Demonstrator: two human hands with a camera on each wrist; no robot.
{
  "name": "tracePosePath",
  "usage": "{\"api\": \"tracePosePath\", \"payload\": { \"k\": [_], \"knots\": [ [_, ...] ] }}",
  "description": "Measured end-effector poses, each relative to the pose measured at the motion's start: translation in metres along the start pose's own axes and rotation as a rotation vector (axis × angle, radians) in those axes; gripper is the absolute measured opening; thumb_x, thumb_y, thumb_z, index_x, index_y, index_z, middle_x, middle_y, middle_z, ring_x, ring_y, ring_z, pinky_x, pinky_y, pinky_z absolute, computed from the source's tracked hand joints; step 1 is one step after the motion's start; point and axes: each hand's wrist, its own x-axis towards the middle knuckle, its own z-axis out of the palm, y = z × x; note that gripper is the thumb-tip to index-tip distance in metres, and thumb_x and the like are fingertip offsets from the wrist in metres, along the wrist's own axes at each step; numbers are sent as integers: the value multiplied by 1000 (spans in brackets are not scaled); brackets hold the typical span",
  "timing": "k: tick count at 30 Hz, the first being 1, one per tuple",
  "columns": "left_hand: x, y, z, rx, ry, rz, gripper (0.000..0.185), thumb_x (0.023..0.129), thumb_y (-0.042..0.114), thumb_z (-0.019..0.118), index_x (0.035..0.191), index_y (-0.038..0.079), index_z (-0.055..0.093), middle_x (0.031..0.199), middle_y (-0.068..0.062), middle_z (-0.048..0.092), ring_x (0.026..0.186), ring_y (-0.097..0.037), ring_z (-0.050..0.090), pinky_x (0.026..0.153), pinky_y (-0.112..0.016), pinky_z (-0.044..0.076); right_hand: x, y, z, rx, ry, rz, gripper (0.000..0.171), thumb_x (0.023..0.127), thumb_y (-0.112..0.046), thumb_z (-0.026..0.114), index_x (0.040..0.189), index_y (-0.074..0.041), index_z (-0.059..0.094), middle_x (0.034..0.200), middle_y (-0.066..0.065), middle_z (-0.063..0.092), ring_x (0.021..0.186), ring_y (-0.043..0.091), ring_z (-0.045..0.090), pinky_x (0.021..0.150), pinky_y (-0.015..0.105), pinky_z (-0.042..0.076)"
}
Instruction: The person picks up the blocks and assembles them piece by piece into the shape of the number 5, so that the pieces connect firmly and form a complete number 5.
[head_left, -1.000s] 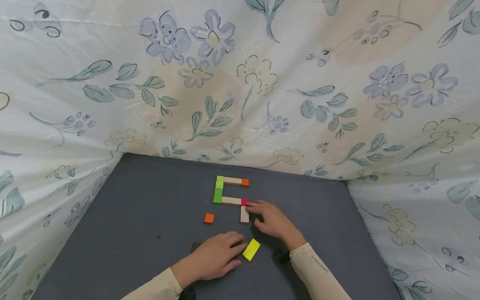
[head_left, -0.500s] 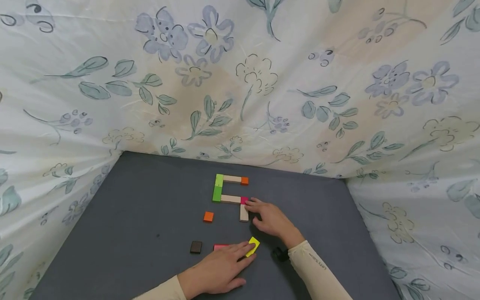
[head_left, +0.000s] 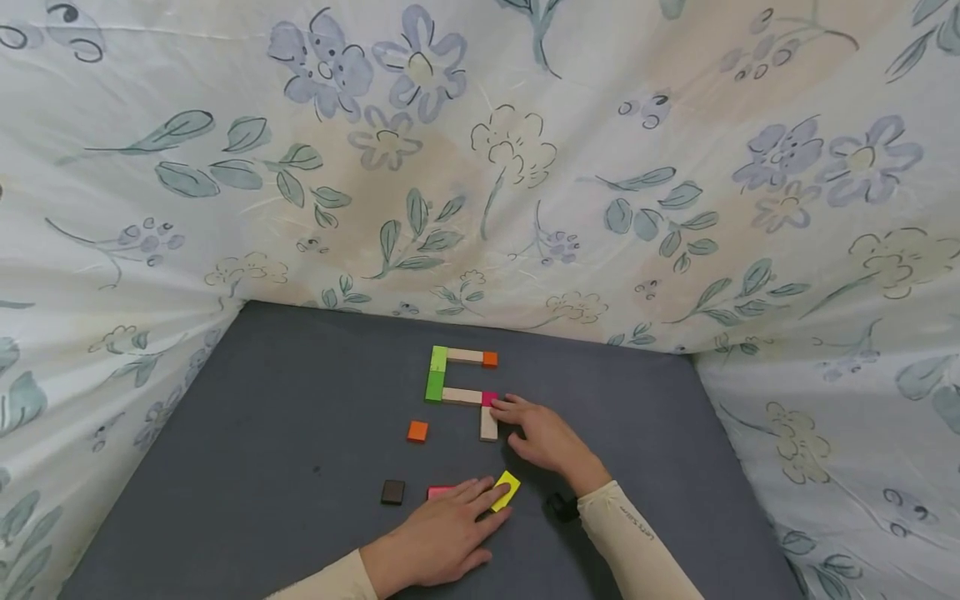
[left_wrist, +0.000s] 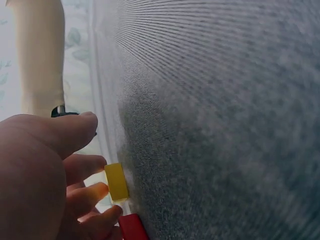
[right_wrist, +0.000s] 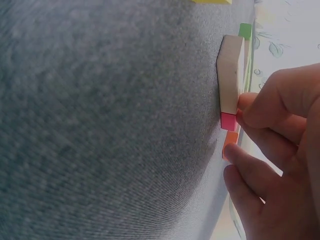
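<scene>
My left hand [head_left: 442,537] lies low over the mat with its fingers extended, fingertips touching a yellow block [head_left: 512,482]. Part of a red block [head_left: 437,492] shows beside those fingers; the rest is covered. In the left wrist view, the yellow block [left_wrist: 117,182] stands by the fingertips, above the red block [left_wrist: 133,228]. My right hand [head_left: 551,442] rests its fingertips at a pink block [head_left: 488,398] and a plain wooden block [head_left: 488,427], whose long side shows in the right wrist view. A row joins these to another wooden block [head_left: 461,396] and a green block [head_left: 435,386].
Farther back, a light green block [head_left: 438,358], a wooden block [head_left: 465,356] and an orange block [head_left: 490,359] continue the row. A loose orange block [head_left: 417,431] and a dark brown block [head_left: 392,492] lie left on the grey mat [head_left: 262,433]. Floral cloth [head_left: 480,167] encloses the mat.
My left hand has moved slightly right and onto the yellow block, uncovering the brown block and part of the red one. My right hand stays by the pink and wooden blocks.
</scene>
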Motion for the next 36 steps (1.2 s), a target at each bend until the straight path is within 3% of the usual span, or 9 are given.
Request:
{"api": "tracePosePath", "payload": {
  "k": [9, 15, 21, 29, 36],
  "knots": [
    [3, 2, 1, -17, -8, -20, 64, 112, 52, 58, 165, 18, 49, 176, -4, 31, 158, -20, 36, 125, -34, 33, -2, 2, 3, -17, -4, 19, 55, 101, -9, 68, 155, -21, 63, 163, -6, 52, 153, 22, 46, 114, 52, 48],
    [2, 2, -2, -27, 5, -71, 64, 111, 55, 58, 163, 18, 53, 174, -4, 34, 157, -22, 38, 124, -35, 36, -4, 3, 5, -9, 12, -2, 58, 99, -3, 66, 154, -20, 64, 162, -4, 53, 152, 25, 47, 106, 50, 54],
    [3, 1, -2, -32, -15, -109, 66, 111, 57, 57, 163, 18, 53, 174, -3, 34, 158, -21, 36, 124, -36, 36, -8, 5, 8, 7, 17, -5, 58, 99, -3, 67, 154, -21, 65, 161, -4, 55, 148, 26, 51, 114, 53, 49],
    [3, -7, -3, -66, 4, -126, 67, 112, 59, 52, 161, 14, 55, 175, -5, 34, 158, -24, 36, 125, -38, 36, -9, 5, 6, 30, 32, -28, 57, 98, -2, 66, 153, -19, 66, 160, -1, 56, 146, 27, 54, 108, 51, 53],
    [3, -13, -5, -81, 8, -155, 67, 111, 59, 53, 161, 13, 55, 174, -6, 35, 158, -25, 36, 125, -39, 34, -9, 4, 6, 30, 18, -18, 57, 98, -4, 67, 153, -19, 66, 160, -3, 56, 147, 25, 53, 114, 51, 49]
  ]
}}
